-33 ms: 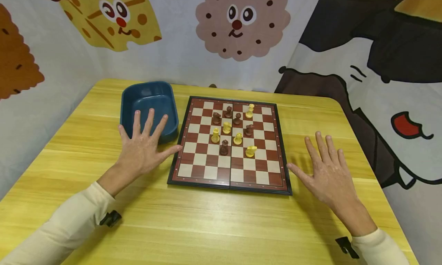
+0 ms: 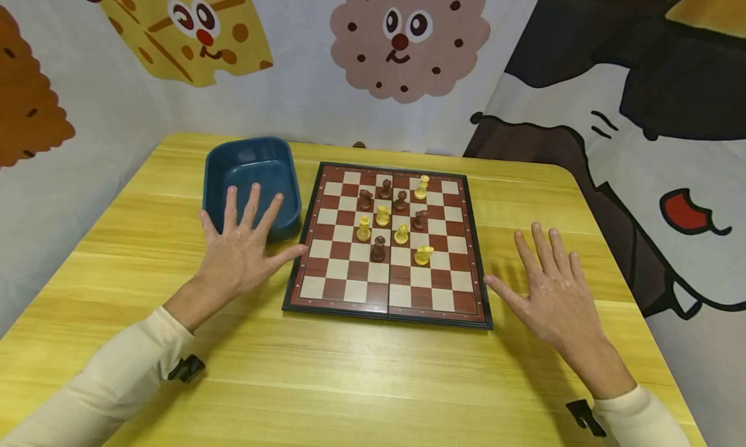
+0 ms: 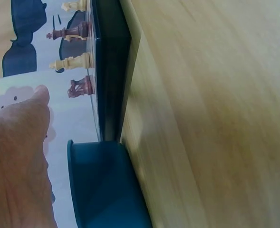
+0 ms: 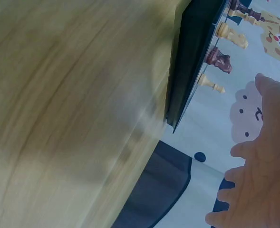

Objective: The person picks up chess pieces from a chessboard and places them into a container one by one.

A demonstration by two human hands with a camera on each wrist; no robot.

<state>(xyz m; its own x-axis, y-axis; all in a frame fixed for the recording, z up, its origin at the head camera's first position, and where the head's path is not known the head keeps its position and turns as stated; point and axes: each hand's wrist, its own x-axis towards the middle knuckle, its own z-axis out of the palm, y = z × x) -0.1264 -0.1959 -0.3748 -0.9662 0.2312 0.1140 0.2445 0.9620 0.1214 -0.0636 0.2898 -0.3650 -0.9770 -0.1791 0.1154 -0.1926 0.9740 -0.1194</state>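
Observation:
Both hands are held above the table, fingers spread and straight, with nothing in them. My left hand (image 2: 236,249) hovers over the near side of a blue plastic bin (image 2: 294,204), its thumb tip appearing over the left edge of a chessboard (image 2: 338,267). Beyond the board's right edge is my right hand (image 2: 556,298), thumb pointing towards the board. Several cream and dark brown chess pieces stand on the squares, among them a cream knight (image 2: 423,256) and a tall dark piece (image 2: 379,249) at the front. In the left wrist view, pieces rise above the board's dark side (image 3: 112,71).
A light wooden table (image 2: 350,382) carries the board and bin, which stand close side by side. Behind the table hangs a white cloth (image 2: 303,103) printed with cartoon figures. A cream rook-like piece (image 2: 422,188) stands near the board's far edge.

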